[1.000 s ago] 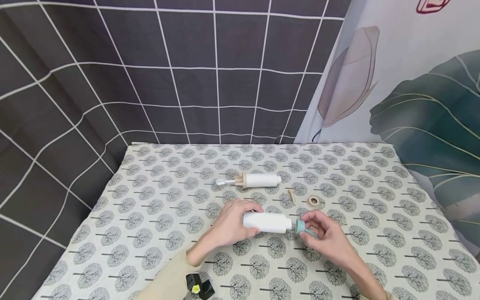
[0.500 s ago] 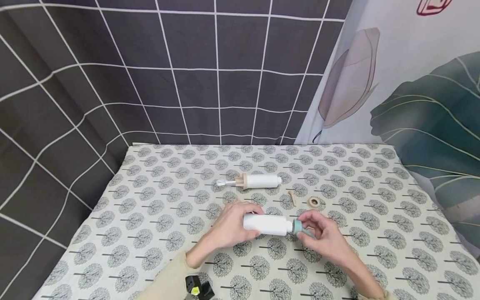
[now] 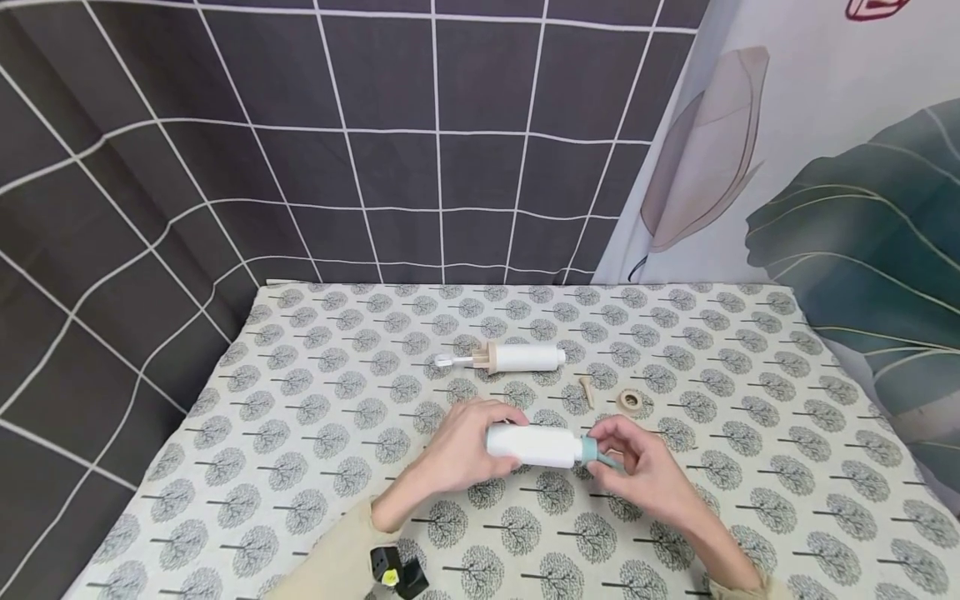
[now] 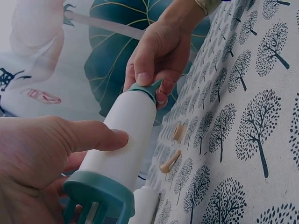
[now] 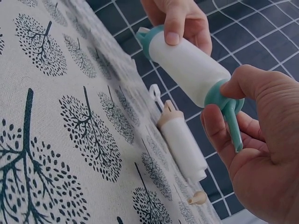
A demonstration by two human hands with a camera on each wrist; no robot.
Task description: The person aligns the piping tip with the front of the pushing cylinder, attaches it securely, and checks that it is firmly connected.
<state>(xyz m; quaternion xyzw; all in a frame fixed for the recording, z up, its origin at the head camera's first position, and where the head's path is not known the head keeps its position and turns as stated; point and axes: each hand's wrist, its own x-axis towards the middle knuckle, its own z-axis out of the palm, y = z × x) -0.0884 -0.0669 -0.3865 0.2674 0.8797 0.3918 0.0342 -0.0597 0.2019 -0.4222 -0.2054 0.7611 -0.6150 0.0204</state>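
Observation:
My left hand (image 3: 474,442) grips a white syringe-like tube (image 3: 536,447) around its near-left part. In the left wrist view the tube carries a teal flanged collar (image 4: 100,186) at its back end. With thumb and fingertips, my right hand (image 3: 647,467) pinches a teal cap with a thin spout (image 3: 589,450). This cap sits over the tube's narrow front end, its spout (image 5: 233,126) pointing away at an angle. Whether the cap is fully seated cannot be told.
Beyond my hands lies a second white syringe-like tube (image 3: 527,358) with a beige collar (image 3: 490,357) and a white plunger rod (image 3: 453,361). A small beige spout (image 3: 587,392) and a beige ring (image 3: 630,401) rest on the tree-print tablecloth (image 3: 360,517).
My right hand has moved left with the teal cap, which was apart from the tube's front end and now covers it. My left hand keeps its grip on the tube.

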